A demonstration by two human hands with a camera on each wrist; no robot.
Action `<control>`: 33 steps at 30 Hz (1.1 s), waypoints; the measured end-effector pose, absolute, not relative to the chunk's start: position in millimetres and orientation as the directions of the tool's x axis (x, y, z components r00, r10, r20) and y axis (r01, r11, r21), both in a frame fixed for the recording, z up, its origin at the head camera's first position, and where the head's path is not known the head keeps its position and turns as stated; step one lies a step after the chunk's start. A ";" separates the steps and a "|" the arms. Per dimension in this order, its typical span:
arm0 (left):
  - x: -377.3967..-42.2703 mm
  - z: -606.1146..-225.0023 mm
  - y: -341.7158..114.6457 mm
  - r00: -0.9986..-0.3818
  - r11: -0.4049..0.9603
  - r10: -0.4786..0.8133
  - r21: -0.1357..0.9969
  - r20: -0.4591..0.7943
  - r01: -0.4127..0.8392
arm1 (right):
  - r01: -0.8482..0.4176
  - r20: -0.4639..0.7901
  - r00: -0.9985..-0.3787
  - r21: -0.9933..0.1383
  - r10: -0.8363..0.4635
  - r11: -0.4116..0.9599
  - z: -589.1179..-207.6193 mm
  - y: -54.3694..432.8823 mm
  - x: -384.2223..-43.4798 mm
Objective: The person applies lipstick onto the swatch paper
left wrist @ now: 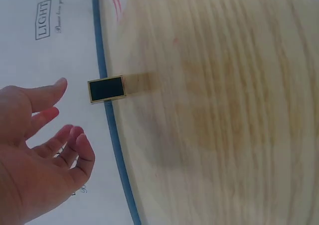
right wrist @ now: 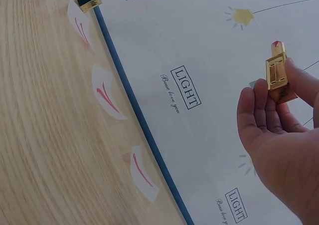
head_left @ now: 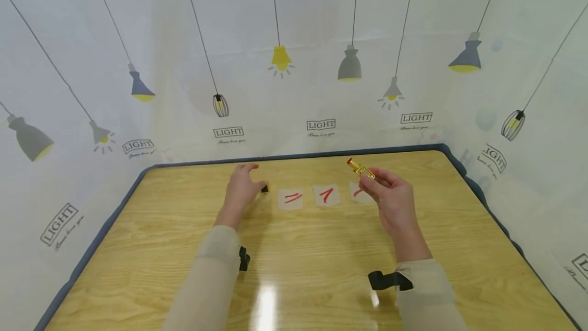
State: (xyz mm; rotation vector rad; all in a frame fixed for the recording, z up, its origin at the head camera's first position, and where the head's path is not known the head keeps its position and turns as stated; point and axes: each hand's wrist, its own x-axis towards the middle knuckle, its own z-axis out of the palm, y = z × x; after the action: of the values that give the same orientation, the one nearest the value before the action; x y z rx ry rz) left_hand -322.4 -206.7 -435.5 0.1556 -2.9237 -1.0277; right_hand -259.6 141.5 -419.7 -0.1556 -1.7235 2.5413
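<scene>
Between the thumb and fingers of my right hand (head_left: 396, 201) is a gold lipstick (head_left: 360, 168), its red tip exposed and pointing up and left. In the right wrist view the lipstick (right wrist: 277, 75) shows its square gold case. My left hand (head_left: 242, 188) is over the far left of the table with thumb and fingers apart. Just beside its thumb stands the lipstick cap (head_left: 264, 188), black-topped with gold edges. The left wrist view shows a gap between that cap (left wrist: 106, 89) and the fingers.
Three white paper pieces with red strokes lie in a row: a left paper (head_left: 290, 199), a middle paper (head_left: 326, 195) and a right paper (head_left: 360, 193), partly behind the right hand. The wooden table (head_left: 303, 254) has a blue edge, with a lamp-printed curtain (head_left: 317, 96) behind.
</scene>
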 end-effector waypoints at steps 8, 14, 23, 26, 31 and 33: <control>-335.9 -446.6 -202.1 -0.998 0.859 -0.034 0.510 -0.044 -0.051 | 0.005 -0.053 -0.992 -0.926 0.116 -0.379 -424.5 142.2 -259.7; -340.9 -458.1 -195.9 -1.000 0.907 -0.015 0.420 -0.027 -0.025 | -0.004 -0.046 -0.992 -0.921 0.118 -0.389 -425.4 144.0 -259.7; -342.4 -467.8 -190.0 -0.998 0.897 -0.036 0.438 -0.042 -0.051 | -0.005 -0.049 -0.990 -0.924 0.131 -0.382 -425.1 146.3 -257.5; -342.0 -466.5 -189.5 -0.999 0.894 -0.032 0.445 -0.040 -0.047 | 0.000 -0.055 -0.990 -0.925 0.134 -0.380 -425.0 146.9 -256.6; -340.3 -463.1 -190.2 -0.998 0.891 -0.047 0.449 -0.047 -0.063 | 0.007 -0.067 -0.988 -0.922 0.140 -0.387 -424.7 148.8 -256.4; -339.3 -462.0 -190.6 -0.998 0.893 -0.049 0.446 -0.046 -0.064 | 0.008 -0.070 -0.987 -0.922 0.146 -0.386 -424.7 149.5 -255.8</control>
State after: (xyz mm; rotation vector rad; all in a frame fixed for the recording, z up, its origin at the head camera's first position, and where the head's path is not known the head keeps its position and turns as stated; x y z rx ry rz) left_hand -339.3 -190.6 -462.0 0.0926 -3.0889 -0.7295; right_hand -255.8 149.5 -424.7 -0.2138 -1.6912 2.5391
